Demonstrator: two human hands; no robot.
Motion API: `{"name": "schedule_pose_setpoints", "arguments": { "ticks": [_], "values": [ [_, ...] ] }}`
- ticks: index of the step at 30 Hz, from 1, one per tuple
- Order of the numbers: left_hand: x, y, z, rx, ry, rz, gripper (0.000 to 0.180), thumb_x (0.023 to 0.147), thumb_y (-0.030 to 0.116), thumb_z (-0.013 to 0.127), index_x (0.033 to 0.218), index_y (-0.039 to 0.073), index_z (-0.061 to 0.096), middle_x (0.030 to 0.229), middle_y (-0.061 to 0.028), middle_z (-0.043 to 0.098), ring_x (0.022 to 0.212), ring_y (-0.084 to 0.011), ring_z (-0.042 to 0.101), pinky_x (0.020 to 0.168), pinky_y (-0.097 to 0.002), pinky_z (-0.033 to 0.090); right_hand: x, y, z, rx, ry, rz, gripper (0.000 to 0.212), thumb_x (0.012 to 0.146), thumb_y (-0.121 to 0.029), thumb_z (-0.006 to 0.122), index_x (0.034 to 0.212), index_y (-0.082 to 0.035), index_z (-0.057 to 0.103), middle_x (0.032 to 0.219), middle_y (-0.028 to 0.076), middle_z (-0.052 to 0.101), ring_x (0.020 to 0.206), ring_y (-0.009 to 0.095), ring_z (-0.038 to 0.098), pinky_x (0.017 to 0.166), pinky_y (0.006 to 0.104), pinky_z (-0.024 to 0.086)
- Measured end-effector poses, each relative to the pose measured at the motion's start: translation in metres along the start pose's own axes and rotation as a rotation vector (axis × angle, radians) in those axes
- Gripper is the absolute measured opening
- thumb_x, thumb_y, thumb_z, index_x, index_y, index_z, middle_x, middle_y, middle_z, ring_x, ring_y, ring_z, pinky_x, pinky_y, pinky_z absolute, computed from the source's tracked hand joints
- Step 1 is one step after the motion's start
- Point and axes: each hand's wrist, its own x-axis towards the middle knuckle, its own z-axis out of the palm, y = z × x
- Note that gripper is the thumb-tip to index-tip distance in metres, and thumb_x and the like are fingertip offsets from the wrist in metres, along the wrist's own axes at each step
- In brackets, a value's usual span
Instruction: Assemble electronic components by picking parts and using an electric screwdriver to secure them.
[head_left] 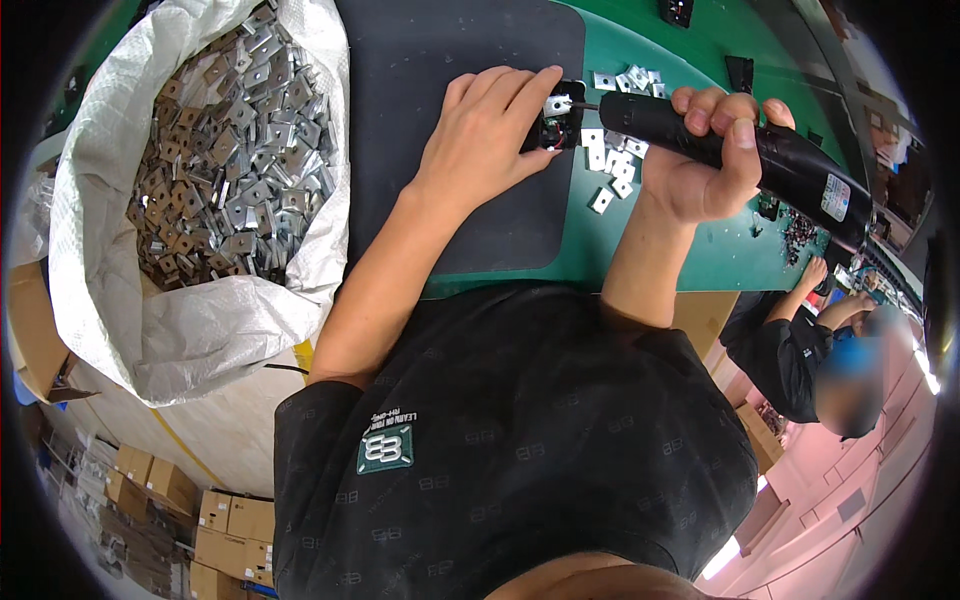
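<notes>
My left hand is closed round the left side of a small black housing at the right part of the dark mat. Inside the housing sit a silvery metal plate and some small coloured parts. My right hand grips a black electric screwdriver, held level with its bit pointing left. The bit's tip meets the metal plate in the housing, or lies just in front of it. Several loose metal plates with holes lie under and beside the screwdriver. My left fingers hide part of the housing.
A white woven sack full of small metal plates stands at the left. The dark mat lies on a green table. Small dark screws are heaped at the right, near a co-worker. Cardboard boxes stand at lower left.
</notes>
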Motion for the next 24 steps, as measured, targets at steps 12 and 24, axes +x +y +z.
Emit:
{"name": "schedule_pose_setpoints", "arguments": {
  "ticks": [12, 24],
  "values": [
    [-0.002, -0.003, 0.001, 0.005, -0.009, -0.022, 0.075, 0.059, 0.020, 0.078, 0.128, 0.012, 0.049, 0.111, -0.0087, 0.056, 0.108, -0.0276, 0.051, 0.094, -0.0405, 0.036, -0.005, 0.011, -0.002, 0.055, 0.062, 0.024, 0.037, 0.075, -0.003, 0.056, 0.111, -0.006, 0.045, 0.067, 0.007, 0.052, 0.057, 0.019, 0.049, 0.059, 0.0374, 0.047],
    [-0.001, -0.005, 0.003, -0.012, 0.027, -0.004, 0.071, 0.059, 0.020, 0.077, 0.125, 0.014, 0.051, 0.109, -0.0078, 0.058, 0.108, -0.0277, 0.051, 0.094, -0.0404, 0.036, -0.007, 0.013, -0.006, 0.110, -0.142, 0.040, 0.032, 0.077, 0.002, 0.057, 0.102, -0.009, 0.041, 0.068, 0.009, 0.051, 0.057, 0.019, 0.051, 0.062, 0.0367, 0.047]
  ]
}}
